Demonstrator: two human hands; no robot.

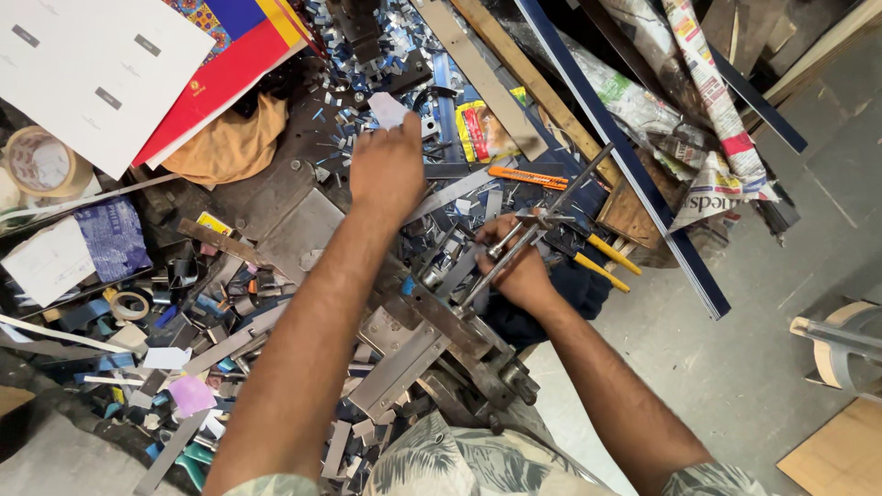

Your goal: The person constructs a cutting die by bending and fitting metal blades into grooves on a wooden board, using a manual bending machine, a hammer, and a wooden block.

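The left hand [388,170] reaches far across the cluttered workbench [303,216], its fingers pinched shut on a small pale scrap of sheet [387,108] held up above a heap of blue and silver offcuts [367,55] near the far edge. The right hand [519,266] sits nearer the bench's right edge, closed around the long metal lever [542,225] of a bench-mounted cutting tool [432,331], whose steel plates run diagonally toward the near edge. Just beside that hand lie pliers with yellow handles [602,257], and a little farther off an orange utility knife [528,176] rests on the metal strips. A yellow and red packet [482,129] lies between the strips toward the far edge. At the far left corner a white sheet [92,64] overlaps a red folder [216,78], with a tan cloth [225,142] bunched below them. A roll of tape [41,163] stands at the left edge, and a smaller roll [129,305] lies among scraps closer in. Crumpled newspaper [707,138] and a long dark blue strip [634,165] hang off the right side above the concrete floor [735,367].
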